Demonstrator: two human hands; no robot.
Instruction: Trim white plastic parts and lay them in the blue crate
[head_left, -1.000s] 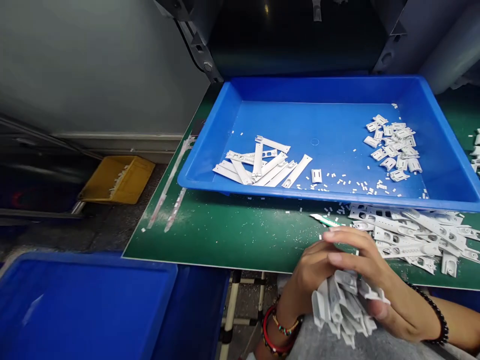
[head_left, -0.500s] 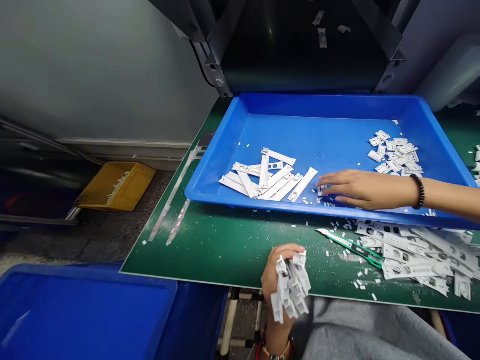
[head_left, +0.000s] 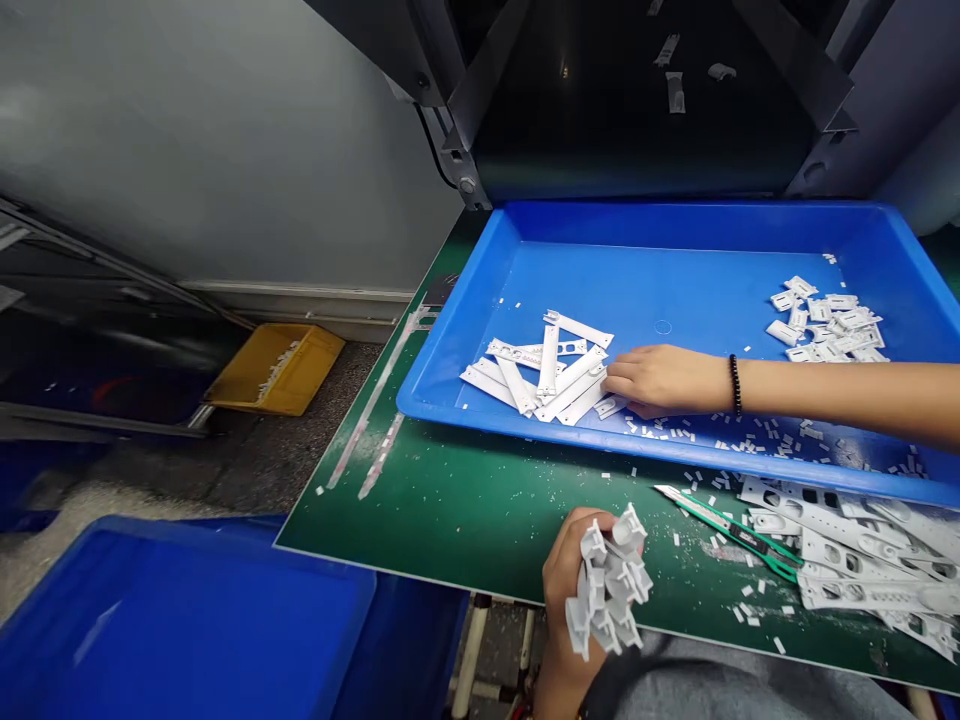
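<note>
In the tray at centre, my right hand (head_left: pixel 667 380) has its fingers curled over the end of a white plastic strip (head_left: pixel 609 406); most of that strip is hidden under the hand. Just left of it lies a loose pile of similar white strips (head_left: pixel 551 370). My left hand (head_left: pixel 561 570), low in front of the table edge, is closed around a bundle of white plastic strips (head_left: pixel 609 585), their ends facing me. A green utility knife (head_left: pixel 739 535), blade out, rests on the table to the right of the bundle.
The blue tray (head_left: pixel 675 225) stands on the green table (head_left: pixel 480 500). Small white parts (head_left: pixel 832 325) are heaped at its right. More white strips (head_left: pixel 862 555) lie at the table's front right, amid white scraps. A dark conveyor belt (head_left: pixel 637 130) ends behind the tray. A yellow bin (head_left: pixel 315 375) sits at left.
My right hand has moved left in the tray and its fingers have curled in over a strip. My left hand still holds the bundle. The view has shifted slightly left.
</note>
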